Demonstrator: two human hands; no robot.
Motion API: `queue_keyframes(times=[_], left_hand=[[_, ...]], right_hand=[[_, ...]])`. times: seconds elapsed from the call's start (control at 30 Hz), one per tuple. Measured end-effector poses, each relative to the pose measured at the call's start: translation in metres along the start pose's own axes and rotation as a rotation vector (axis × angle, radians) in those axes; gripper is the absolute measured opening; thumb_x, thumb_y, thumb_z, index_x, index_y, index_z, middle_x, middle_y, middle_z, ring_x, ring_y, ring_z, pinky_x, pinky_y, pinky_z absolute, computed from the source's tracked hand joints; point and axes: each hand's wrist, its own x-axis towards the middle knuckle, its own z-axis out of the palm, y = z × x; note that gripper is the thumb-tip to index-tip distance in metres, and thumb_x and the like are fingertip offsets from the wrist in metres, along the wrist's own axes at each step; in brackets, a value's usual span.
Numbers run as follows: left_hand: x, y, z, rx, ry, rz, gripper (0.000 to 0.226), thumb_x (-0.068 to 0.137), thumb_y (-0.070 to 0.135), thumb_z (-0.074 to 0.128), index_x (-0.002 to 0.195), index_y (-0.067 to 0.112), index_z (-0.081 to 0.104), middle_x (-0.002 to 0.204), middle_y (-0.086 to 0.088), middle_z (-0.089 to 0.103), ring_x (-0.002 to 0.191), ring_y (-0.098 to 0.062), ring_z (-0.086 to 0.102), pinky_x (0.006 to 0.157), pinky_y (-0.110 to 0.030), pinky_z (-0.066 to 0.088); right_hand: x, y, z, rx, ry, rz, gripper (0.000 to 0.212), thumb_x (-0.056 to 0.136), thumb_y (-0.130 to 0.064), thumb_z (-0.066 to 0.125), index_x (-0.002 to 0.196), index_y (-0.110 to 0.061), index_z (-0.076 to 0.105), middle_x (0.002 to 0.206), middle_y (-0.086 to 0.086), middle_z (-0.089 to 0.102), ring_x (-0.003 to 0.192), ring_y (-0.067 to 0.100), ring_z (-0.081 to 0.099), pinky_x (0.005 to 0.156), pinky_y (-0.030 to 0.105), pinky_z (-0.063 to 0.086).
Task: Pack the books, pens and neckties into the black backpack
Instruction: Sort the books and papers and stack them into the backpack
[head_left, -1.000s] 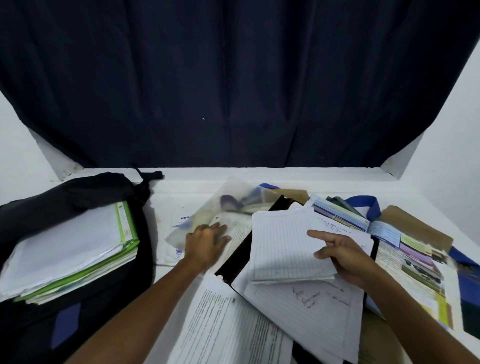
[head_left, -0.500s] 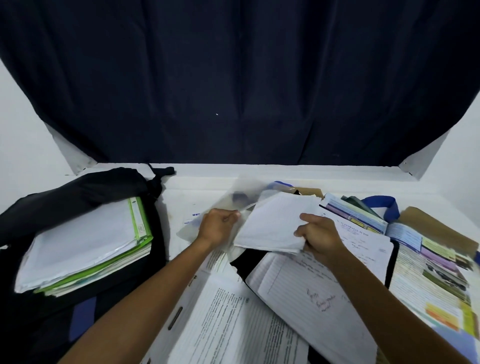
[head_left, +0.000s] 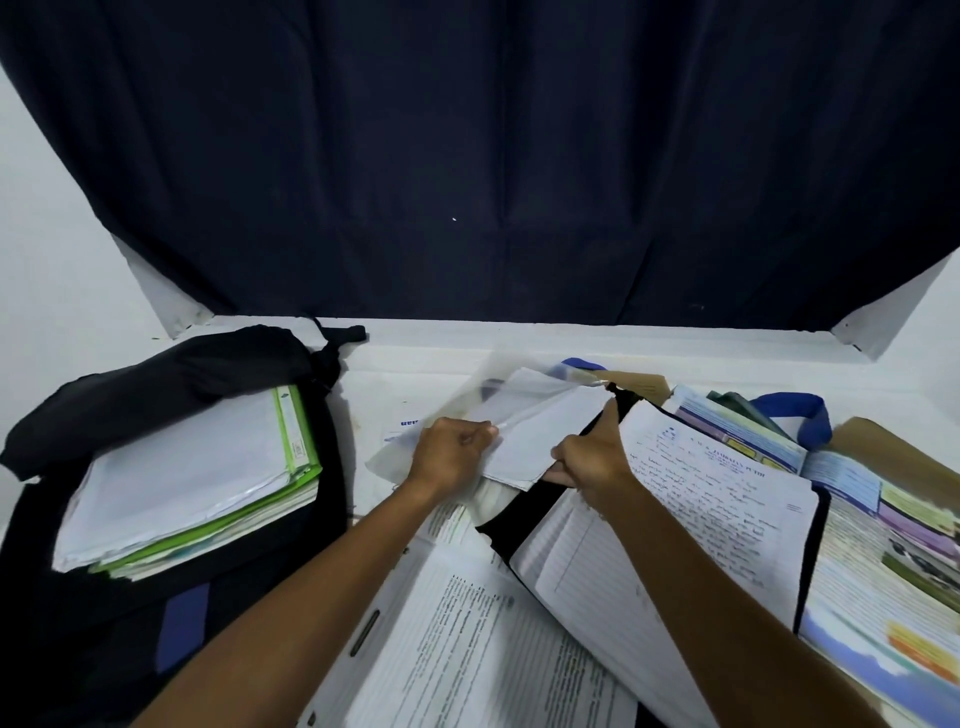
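2 hands are working mid-gather: the left hand is pinching a clear plastic sleeve, the right hand is gripping folded sheets, seemingly sliding them in, before carrying them left to the black backpack.

The scene is dim and cool-toned, with soft, even light and no hard glare. The dark curtain swallows detail into near-black folds, and below it the white counter reads pale grey. Soft shadows gather under the forearms. The clear plastic sleeve just below the curtain is smeared by motion blur. Wide-angle distortion bows the curtain's outer edges.
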Motion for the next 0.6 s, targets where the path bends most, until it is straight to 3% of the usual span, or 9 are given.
queue_keyframes(times=[0.13, 0.27, 0.37, 0.47, 0.53, 0.6], left_hand=[[0.000, -0.001, 0.002, 0.001, 0.003, 0.006, 0.024, 0.093, 0.030, 0.064, 0.099, 0.011, 0.077, 0.116, 0.004, 0.070, 0.111, -0.007, 0.062, 0.098, -0.022, 0.046], [-0.002, -0.008, 0.000, 0.034, -0.014, 0.019, 0.032, 0.093, 0.034, 0.062, 0.080, 0.008, 0.076, 0.082, 0.005, 0.073, 0.087, -0.009, 0.066, 0.092, -0.039, 0.053], [-0.005, -0.011, 0.001, 0.041, -0.021, 0.029, 0.024, 0.093, 0.030, 0.065, 0.082, 0.013, 0.077, 0.098, -0.005, 0.076, 0.090, -0.007, 0.067, 0.088, -0.028, 0.052], [-0.009, -0.015, 0.002, 0.107, -0.042, 0.013, 0.021, 0.090, 0.033, 0.067, 0.095, 0.015, 0.078, 0.107, -0.003, 0.074, 0.107, -0.014, 0.066, 0.097, -0.031, 0.049], [-0.011, -0.020, 0.001, 0.172, -0.052, 0.044, 0.028, 0.092, 0.032, 0.065, 0.080, 0.009, 0.075, 0.089, -0.006, 0.074, 0.097, -0.023, 0.068, 0.085, -0.033, 0.050], [-0.012, -0.020, -0.001, 0.219, -0.048, 0.048, 0.033, 0.092, 0.032, 0.063, 0.074, 0.007, 0.072, 0.081, -0.007, 0.073, 0.089, -0.023, 0.068, 0.077, -0.033, 0.050]], right_hand=[[0.002, -0.001, 0.013, 0.094, 0.065, 0.002, 0.080, 0.077, 0.024, 0.044, 0.135, -0.029, 0.032, 0.124, 0.007, 0.053, 0.100, 0.031, 0.063, 0.055, 0.041, 0.059], [0.006, -0.004, 0.037, 0.176, -0.025, 0.068, 0.077, 0.083, 0.022, 0.040, 0.141, -0.027, 0.026, 0.123, 0.011, 0.057, 0.095, 0.032, 0.067, 0.064, 0.042, 0.060], [0.004, -0.011, 0.029, 0.132, -0.064, 0.104, 0.064, 0.090, 0.008, 0.036, 0.143, -0.023, 0.018, 0.114, 0.021, 0.063, 0.079, 0.033, 0.071, 0.064, 0.041, 0.060], [0.009, -0.011, 0.010, 0.114, -0.007, 0.106, 0.075, 0.090, 0.006, 0.034, 0.149, -0.029, 0.003, 0.117, 0.027, 0.056, 0.088, 0.041, 0.068, 0.070, 0.046, 0.059], [0.011, -0.010, 0.004, 0.194, -0.004, 0.150, 0.066, 0.092, 0.003, 0.032, 0.147, -0.026, 0.011, 0.122, 0.032, 0.053, 0.094, 0.043, 0.066, 0.075, 0.049, 0.057], [0.015, -0.013, 0.005, 0.291, -0.039, 0.215, 0.048, 0.096, -0.008, 0.037, 0.143, -0.007, 0.026, 0.128, 0.034, 0.051, 0.098, 0.042, 0.063, 0.076, 0.046, 0.054]])
